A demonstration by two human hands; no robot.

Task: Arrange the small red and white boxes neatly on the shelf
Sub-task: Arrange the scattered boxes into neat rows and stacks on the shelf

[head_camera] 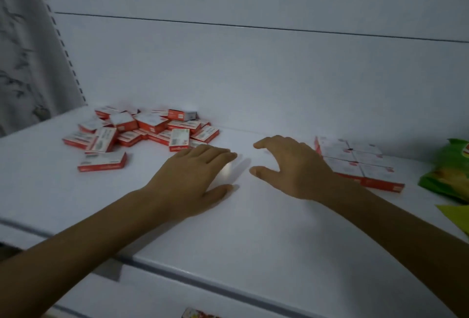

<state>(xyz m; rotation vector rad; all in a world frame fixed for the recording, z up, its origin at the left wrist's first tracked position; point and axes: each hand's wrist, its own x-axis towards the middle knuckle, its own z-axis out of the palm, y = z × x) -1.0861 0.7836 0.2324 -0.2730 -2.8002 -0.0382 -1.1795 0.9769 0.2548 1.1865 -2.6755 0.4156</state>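
A jumbled heap of small red and white boxes (144, 128) lies at the back left of the white shelf (253, 229), with one box (102, 162) lying apart in front of it. At the right, several boxes (360, 165) lie flat in a tidy block. My left hand (195, 178) hovers palm down just right of the heap, fingers apart and holding nothing. My right hand (291, 165) is spread open just left of the tidy block, also holding nothing. The two hands are a short gap apart over bare shelf.
Green snack packets (449, 173) lie at the shelf's right edge. A white back panel (253, 76) rises behind the boxes, and a slotted upright (63, 46) stands at the left. The shelf's front lip (177, 277) runs diagonally below my forearms.
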